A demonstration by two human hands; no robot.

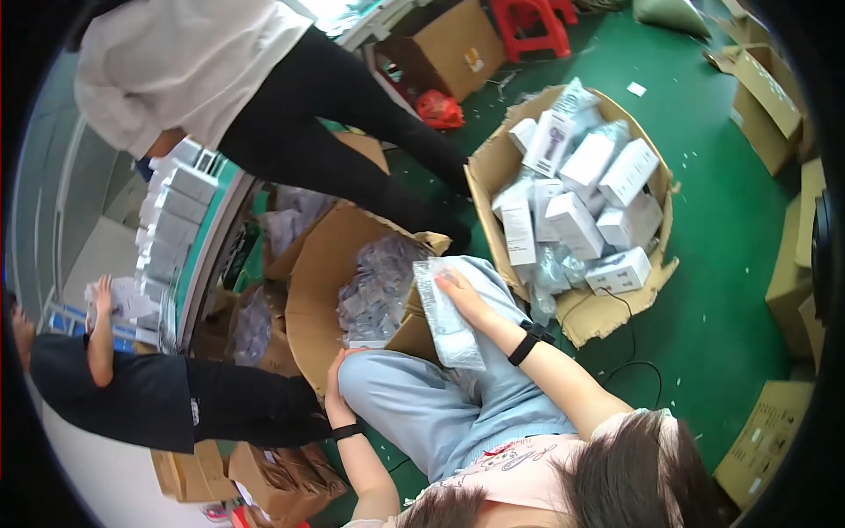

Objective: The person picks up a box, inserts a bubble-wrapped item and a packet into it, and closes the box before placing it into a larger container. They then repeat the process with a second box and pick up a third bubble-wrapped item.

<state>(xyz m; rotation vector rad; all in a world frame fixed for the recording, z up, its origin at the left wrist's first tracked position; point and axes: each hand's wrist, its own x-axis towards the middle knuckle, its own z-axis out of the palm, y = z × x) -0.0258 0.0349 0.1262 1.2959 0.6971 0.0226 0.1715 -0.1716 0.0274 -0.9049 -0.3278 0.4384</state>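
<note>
A clear bubble-wrap pouch (449, 321) lies slantwise over my right thigh, its contents too blurred to make out. My right hand (462, 295) grips its upper edge with the fingers over the plastic. My left hand (336, 385) rests against the outer side of my left knee, its fingers lying along the trouser leg and holding nothing. In front of my knees stands an open carton (312, 304) with many small clear-wrapped pieces (383, 286) inside. To the right, another open carton (662, 158) is heaped with white printed boxes (576, 227), some in bubble wrap.
A person in black trousers (304, 106) stands ahead; another in dark clothes (114, 392) stands at left by a bench lined with white boxes (176, 207). A black cable (647, 363) trails across the green floor. More cartons (761, 114) line the right side; a red stool (532, 31) is far off.
</note>
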